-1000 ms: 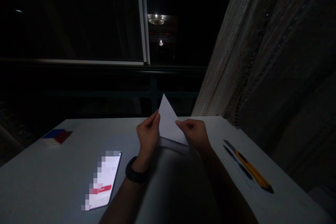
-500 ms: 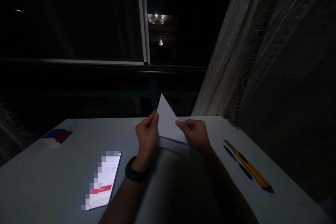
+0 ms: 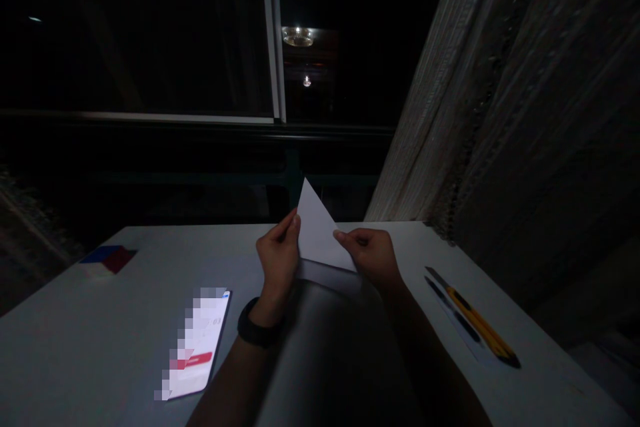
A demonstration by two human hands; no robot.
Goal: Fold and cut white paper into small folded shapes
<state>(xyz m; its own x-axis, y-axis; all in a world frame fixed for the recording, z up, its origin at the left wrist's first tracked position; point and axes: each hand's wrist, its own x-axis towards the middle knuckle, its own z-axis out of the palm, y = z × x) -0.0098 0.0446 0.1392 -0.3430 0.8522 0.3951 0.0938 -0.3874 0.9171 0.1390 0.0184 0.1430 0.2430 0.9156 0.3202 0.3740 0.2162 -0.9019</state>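
Observation:
A folded sheet of white paper is held up above the table, its sharp point upward and a separate flap showing along its lower edge. My left hand pinches its left edge between thumb and fingers; a dark band circles that wrist. On the right edge, my right hand grips the paper with the thumb on the near face. The fingers behind the sheet are partly hidden.
On the white table lie a lit phone and a coloured cube at left. A yellow utility knife and a pen lie at right. A curtain hangs beside the dark window.
The paper and my left hand have shifted very slightly to the left. Both hands keep the same grip on the sheet.

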